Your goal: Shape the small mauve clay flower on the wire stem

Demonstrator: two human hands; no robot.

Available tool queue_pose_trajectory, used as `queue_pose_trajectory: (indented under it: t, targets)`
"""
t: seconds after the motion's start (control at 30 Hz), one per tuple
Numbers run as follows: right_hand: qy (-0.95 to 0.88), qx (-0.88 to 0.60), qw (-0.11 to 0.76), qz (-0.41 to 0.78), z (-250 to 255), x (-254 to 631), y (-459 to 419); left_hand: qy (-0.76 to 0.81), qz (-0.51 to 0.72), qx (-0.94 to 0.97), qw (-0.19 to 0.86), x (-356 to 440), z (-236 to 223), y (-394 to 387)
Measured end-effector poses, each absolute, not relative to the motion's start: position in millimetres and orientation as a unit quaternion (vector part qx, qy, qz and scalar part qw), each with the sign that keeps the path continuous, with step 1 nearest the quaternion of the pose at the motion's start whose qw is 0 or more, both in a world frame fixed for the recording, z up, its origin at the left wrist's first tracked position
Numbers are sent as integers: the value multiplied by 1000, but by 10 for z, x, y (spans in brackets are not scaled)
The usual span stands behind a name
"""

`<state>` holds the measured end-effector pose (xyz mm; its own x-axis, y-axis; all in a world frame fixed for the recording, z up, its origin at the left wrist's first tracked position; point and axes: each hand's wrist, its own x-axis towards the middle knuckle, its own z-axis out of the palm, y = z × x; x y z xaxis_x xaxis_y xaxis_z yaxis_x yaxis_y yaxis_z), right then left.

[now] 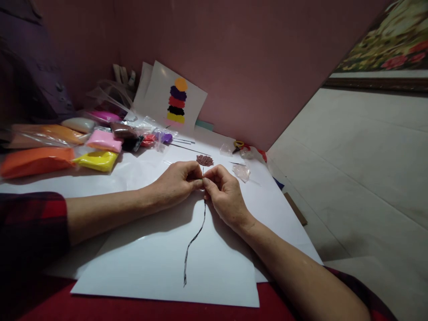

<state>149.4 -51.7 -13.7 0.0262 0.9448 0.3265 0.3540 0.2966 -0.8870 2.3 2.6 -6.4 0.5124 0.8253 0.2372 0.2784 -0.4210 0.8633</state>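
Note:
My left hand (180, 180) and my right hand (224, 189) meet over a white sheet of paper (150, 267). Thumb and fingers are pinched together on both, at a thin dark stem. A brown, many-petalled flower (204, 160) tops this stem, just beyond my fingertips. Below the hands a rough, black wavy strip (192, 240) runs down the sheet; whether it is drawn or laid on I cannot tell. What lies between the fingertips is mostly hidden, with a tiny greenish bit showing.
Bags of coloured clay, including orange (38, 161) and yellow (96, 160), lie at the left. A card with colour patches (194, 100) leans on the pink wall. Thin rods (190, 148), scissors (238, 145) and clear plastic scraps (242, 172) lie beyond my hands.

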Motion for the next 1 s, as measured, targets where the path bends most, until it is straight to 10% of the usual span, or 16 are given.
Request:
queue_pose_trajectory:
  t: [1.0]
  targets:
    - [-646,-515,493,273,-159,1503,-506,356,338,775,398,16,-25,-7]
